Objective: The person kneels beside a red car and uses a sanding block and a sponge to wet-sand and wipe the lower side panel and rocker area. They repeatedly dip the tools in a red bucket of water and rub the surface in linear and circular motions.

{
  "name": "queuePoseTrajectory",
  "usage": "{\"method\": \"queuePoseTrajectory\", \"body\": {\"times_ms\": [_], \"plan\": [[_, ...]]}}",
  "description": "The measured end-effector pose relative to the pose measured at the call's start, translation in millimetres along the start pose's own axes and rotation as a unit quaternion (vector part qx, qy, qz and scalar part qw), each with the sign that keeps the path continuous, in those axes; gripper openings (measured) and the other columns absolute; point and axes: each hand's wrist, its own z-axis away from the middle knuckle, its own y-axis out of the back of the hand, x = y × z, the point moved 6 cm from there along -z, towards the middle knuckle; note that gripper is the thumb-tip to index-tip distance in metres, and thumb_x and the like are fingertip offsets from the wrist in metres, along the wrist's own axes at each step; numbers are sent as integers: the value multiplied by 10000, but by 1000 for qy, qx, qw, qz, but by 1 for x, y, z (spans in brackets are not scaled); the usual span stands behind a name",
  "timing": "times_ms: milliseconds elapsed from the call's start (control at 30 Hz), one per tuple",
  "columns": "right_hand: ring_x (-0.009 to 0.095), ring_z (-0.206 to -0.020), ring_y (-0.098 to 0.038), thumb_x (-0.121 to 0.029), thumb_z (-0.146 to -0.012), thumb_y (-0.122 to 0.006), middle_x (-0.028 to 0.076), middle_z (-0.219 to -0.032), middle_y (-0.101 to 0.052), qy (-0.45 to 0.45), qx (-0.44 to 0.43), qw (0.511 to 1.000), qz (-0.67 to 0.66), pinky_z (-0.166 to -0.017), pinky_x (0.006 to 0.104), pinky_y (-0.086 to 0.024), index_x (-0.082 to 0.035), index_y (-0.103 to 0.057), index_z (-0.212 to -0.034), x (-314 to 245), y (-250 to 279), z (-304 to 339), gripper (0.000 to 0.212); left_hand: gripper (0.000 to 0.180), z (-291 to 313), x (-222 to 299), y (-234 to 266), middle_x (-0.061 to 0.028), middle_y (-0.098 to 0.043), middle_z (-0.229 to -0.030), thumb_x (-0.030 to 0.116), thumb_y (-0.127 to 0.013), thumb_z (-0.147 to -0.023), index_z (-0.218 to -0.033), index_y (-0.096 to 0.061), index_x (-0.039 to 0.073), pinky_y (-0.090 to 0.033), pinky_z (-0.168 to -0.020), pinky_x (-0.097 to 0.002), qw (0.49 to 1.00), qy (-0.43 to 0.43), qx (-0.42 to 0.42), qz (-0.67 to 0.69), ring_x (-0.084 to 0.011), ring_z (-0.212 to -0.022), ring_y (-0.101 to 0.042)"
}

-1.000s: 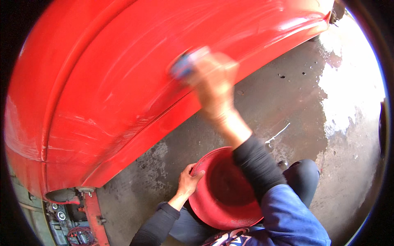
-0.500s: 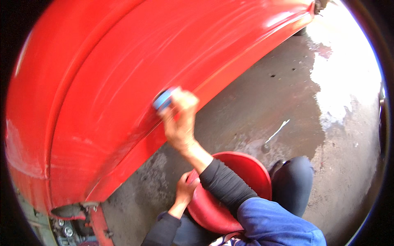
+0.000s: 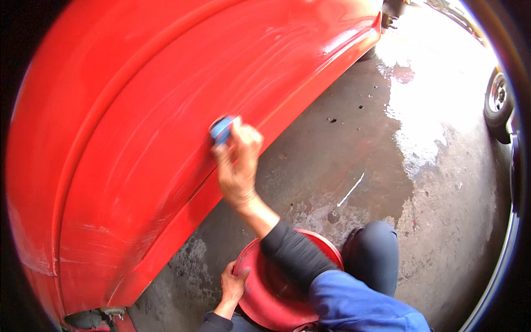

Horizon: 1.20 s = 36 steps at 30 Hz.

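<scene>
The person's right hand pinches a small blue block between thumb and fingers, and the block lies against the face of a big red body panel, though motion blur hides exactly how flat it sits. That spot is on the lower part of the panel, a little in from the long bottom edge, which slants from the lower left up to the upper right; the wrist reaches across this edge from the floor side. Red surface stretches well past the block both ways along the panel, and upward as far as a raised ridge that curves near its left side. Pale streaks mark the paint around the hand. The left hand is curled over the left rim of a red basin, thumb toward the inside, gripping the edge. The basin stands close in front of the body, with a bent knee just beside its right side, so it has little space there; the right arm's black sleeve passes above its mouth and hides part of the inside. Between the panel's bottom edge and the basin runs a band of concrete floor, widening toward the upper right, where a wheel stands well apart from both hands.
</scene>
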Motion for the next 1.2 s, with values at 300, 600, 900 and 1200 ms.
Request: {"method": "queuePoseTrajectory", "body": {"times_ms": [300,600,900,1200], "plan": [[394,-962,-566,-180,-855,-657,219,-991,-618,-88,119,983,107,-872,504,-445,14,-623,-1044,173,46,-162,273,437,0,15,-2,-159,-737,-992,233,-785,-768,-1105,-673,-21,-533,-832,-357,999,-22,-13,44,-224,-898,-702],[254,-855,-534,-51,-737,-651,99,-898,-551,133,-174,961,166,-713,412,-387,-51,-615,-1129,34,-10,-12,394,456,3,16,2,-187,-726,-1047,236,-782,-778,-1136,-661,-19,-528,-871,-382,1000,-11,-4,-18,-276,-978,-703],[373,-1070,-481,-233,-983,-538,250,-1069,-530,-248,35,966,58,-978,476,-372,63,-490,-1217,129,24,-88,380,465,-2,8,-3,-150,-724,-1043,196,-769,-785,-1175,-646,-24,-513,-877,-335,998,-48,-4,44,-206,-951,-678],[249,-931,-452,-209,-1002,-513,186,-1034,-451,-316,103,938,-99,-838,424,-402,31,-444,-1083,116,12,-18,263,447,-1,3,-4,-164,-727,-1072,189,-761,-796,-1177,-653,-18,-519,-903,-358,998,2,-27,53,-252,-1005,-697]]}}
